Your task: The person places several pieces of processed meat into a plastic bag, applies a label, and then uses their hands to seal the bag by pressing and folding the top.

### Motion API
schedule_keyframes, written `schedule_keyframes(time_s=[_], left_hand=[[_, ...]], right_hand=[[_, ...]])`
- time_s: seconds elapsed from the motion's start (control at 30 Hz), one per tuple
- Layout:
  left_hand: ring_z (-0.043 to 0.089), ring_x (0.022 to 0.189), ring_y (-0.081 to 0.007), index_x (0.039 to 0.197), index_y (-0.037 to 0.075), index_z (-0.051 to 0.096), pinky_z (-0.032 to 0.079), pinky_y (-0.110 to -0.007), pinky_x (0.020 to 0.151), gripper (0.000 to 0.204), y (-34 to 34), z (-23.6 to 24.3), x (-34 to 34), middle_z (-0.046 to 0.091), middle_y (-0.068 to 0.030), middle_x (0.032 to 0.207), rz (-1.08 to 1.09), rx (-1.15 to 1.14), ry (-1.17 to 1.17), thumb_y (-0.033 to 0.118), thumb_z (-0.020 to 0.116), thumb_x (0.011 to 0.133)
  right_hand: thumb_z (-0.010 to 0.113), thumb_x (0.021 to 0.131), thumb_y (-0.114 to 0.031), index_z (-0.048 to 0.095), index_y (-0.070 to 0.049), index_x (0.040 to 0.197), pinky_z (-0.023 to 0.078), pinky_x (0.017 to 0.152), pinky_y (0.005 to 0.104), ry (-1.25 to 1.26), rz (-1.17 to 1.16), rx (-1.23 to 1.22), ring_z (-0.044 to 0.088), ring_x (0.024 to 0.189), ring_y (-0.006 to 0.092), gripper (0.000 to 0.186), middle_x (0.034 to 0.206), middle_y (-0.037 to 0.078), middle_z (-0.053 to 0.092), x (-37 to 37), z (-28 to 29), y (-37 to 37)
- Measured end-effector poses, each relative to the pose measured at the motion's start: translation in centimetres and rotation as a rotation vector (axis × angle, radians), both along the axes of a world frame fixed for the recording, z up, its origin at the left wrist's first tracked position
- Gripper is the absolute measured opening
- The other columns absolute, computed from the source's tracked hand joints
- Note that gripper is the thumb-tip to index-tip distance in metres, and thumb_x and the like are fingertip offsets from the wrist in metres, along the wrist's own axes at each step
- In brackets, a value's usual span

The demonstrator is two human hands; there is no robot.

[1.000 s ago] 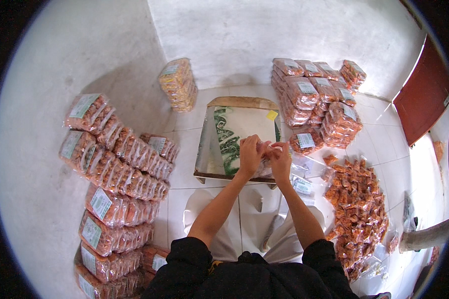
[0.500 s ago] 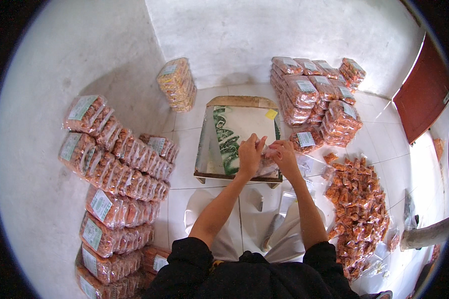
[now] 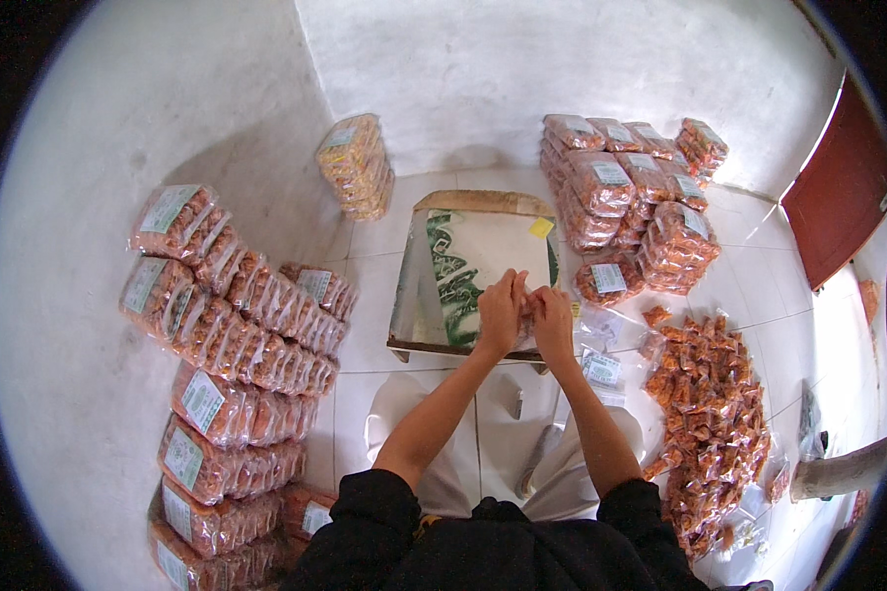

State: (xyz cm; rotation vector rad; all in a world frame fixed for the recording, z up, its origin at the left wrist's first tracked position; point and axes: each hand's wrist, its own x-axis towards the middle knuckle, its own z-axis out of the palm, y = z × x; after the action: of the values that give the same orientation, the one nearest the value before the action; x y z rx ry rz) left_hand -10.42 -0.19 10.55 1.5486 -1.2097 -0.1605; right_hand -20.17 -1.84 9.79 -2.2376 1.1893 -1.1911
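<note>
Over the right front part of a low table (image 3: 409,295), my two hands work close together. My left hand (image 3: 501,313) has its fingers closed at the top of a clear plastic bag (image 3: 526,333), and my right hand (image 3: 553,327) pinches the same bag from the other side. Most of the bag, and whatever it contains, lies hidden behind my hands. On the tabletop are a sheet with a green and white print (image 3: 450,286) and a yellow square of paper (image 3: 541,228).
Stacked, labelled packs of reddish-brown food (image 3: 237,305) line the left wall; further stacks (image 3: 601,187) stand at the back right. Many small filled bags (image 3: 710,414) cover the floor to my right. Flat plastic bags with labels (image 3: 601,369) lie beside my right forearm.
My right hand has drawn down and inward, nearer my left hand, and its fingers have closed further on the plastic bag. My left hand has barely moved.
</note>
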Motion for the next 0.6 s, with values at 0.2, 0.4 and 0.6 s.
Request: schedule_keyframes(time_s=[0.2,0.4,0.6], left_hand=[[0.053,0.072,-0.0313,0.086,0.004,0.048,0.038,-0.041,0.068,0.019,-0.5,0.2,0.9,0.054,-0.0154,0.074,0.022,-0.092,0.199,0.023,0.047,0.089],[0.038,0.115,-0.0308,0.118,-0.001,0.040,0.022,-0.044,0.098,0.035,4.4,-1.1,-1.8,0.042,-0.0190,0.121,-0.068,-0.115,-0.283,0.010,0.042,0.085],[0.025,0.128,-0.0284,0.129,-0.005,0.029,0.010,-0.045,0.106,0.052,4.4,-1.7,-2.2,0.031,-0.0195,0.134,-0.131,-0.071,-0.476,0.013,0.042,0.082]], right_hand=[[0.050,0.082,-0.010,0.054,-0.001,0.079,0.037,0.067,0.0395,-0.153,-0.042,0.036,0.049,0.075,0.0307,0.011,0.077,0.014,0.055,0.9,-0.5,0.0],[0.052,0.081,-0.014,0.055,-0.004,0.076,0.035,0.072,0.0394,-0.199,-0.173,0.103,0.049,0.077,0.0274,0.012,0.074,0.010,0.052,0.2,-0.6,-0.3],[0.052,0.081,-0.013,0.054,-0.003,0.077,0.036,0.069,0.0390,-0.203,-0.157,0.031,0.049,0.077,0.0285,0.011,0.075,0.012,0.051,0.9,-0.8,0.0]])
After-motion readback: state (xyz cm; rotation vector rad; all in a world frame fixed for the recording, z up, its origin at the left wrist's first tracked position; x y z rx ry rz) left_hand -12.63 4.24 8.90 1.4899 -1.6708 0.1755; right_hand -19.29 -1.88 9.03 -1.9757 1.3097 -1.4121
